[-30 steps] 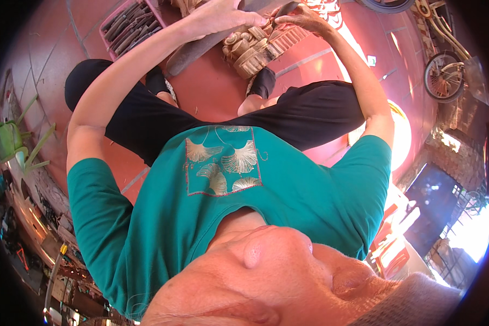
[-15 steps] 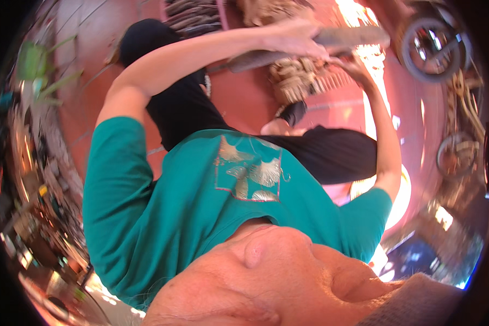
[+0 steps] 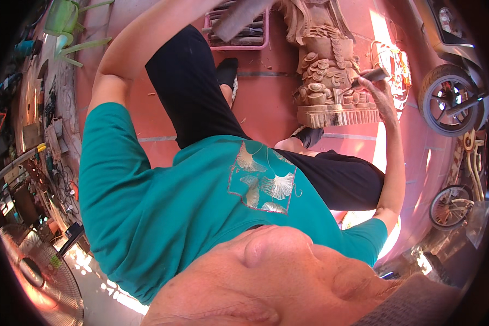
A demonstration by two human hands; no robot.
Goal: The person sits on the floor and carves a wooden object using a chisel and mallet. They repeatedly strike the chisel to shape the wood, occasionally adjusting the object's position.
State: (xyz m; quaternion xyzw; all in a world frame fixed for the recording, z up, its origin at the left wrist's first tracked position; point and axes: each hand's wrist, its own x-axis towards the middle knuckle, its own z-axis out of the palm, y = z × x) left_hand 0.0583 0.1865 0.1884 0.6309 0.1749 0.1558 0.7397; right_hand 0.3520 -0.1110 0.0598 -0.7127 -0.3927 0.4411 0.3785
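My right hand is closed round the dark handle of a chisel. Its narrow end points left at the lower part of a carved wooden figure; whether it touches the wood I cannot tell. The carving lies on the floor, with coin-like rounds and a ridged base. My left forearm runs up past the top edge, so the left hand is out of view. Near it, a thick wooden bar, like a mallet, slants in from the top edge above a pink basket of several tools.
Red floor tiles lie around the carving. A green chair stands far left, and a fan is at the lower left. On the right are a motorcycle wheel and a smaller spoked wheel. Timber and clutter line the left side.
My left hand has gone out of view past the top edge, and the bar has shifted left, away from my right hand. The whole scene sits differently in view, showing more of the carving.
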